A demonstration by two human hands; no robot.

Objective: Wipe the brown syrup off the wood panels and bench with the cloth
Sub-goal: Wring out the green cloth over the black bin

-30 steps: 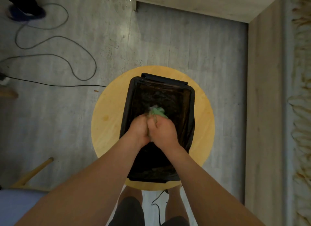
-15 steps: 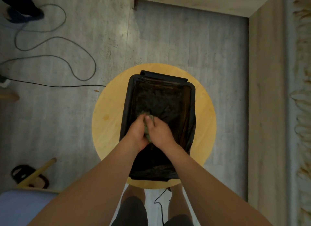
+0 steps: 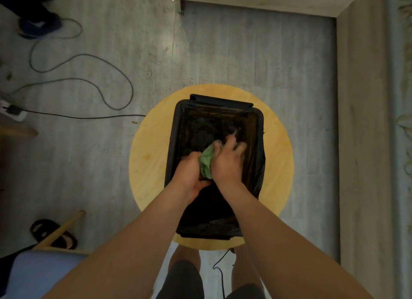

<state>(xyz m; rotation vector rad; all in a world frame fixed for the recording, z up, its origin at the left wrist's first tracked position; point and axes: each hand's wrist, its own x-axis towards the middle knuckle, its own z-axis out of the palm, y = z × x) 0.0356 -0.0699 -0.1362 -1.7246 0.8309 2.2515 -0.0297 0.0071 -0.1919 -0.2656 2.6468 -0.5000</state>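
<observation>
A green cloth [image 3: 207,162] is bunched between both my hands inside a black bin lined with a black bag [image 3: 176,129]. My left hand [image 3: 189,176] grips the cloth's lower end with curled fingers. On the cloth's right side, my right hand [image 3: 227,162] holds it, fingers spread forward over the bin's dark inside. The bin stands on a round yellow wooden stool [image 3: 151,151]. A wood panel [image 3: 361,142] with a streaked strip [image 3: 403,120] beside it runs along the right edge.
Black cables [image 3: 84,80] loop over the grey floor at left, near a power strip [image 3: 13,111]. Another person's dark shoe [image 3: 38,26] is at top left. A sandal [image 3: 53,234] and a wooden chair leg [image 3: 62,229] lie at bottom left. A cable [image 3: 220,274] hangs between my legs.
Both hands stayed together in the bin, working the cloth. It was almost hidden half a second ago; now more green shows and my right hand's fingers have spread forward.
</observation>
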